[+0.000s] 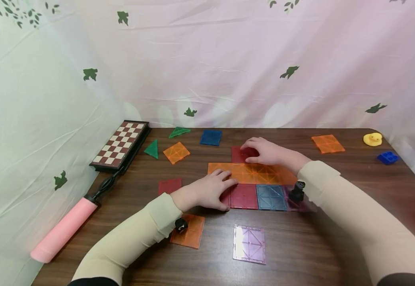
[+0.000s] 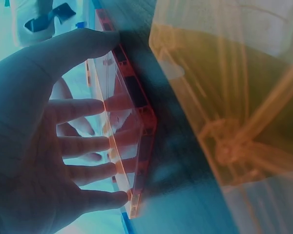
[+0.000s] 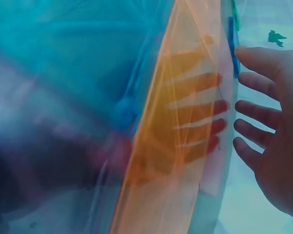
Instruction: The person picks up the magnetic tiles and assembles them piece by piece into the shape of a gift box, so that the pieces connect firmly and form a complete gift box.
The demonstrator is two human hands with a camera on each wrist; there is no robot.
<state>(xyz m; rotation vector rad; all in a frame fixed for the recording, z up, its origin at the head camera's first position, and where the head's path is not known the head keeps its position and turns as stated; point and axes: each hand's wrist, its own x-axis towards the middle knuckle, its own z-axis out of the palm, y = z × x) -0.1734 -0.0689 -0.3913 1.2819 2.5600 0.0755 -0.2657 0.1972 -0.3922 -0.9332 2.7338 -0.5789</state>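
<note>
Translucent magnetic tiles lie edge to edge in the head view. An orange row runs above a red tile, a blue tile and a purple tile. My left hand rests its fingertips on the assembly's left end, over another red tile; the left wrist view shows fairly straight fingers on a tile's surface. Above the orange row, my right hand is at a red tile, its fingers spread and partly covering it. Whether these fingertips press the tile, I cannot tell.
Loose tiles include a clear purple one, an orange one, a red one and a dark blue one. Leftward lie a checkered board and pink-handled tool. A yellow duck and blue brick sit right.
</note>
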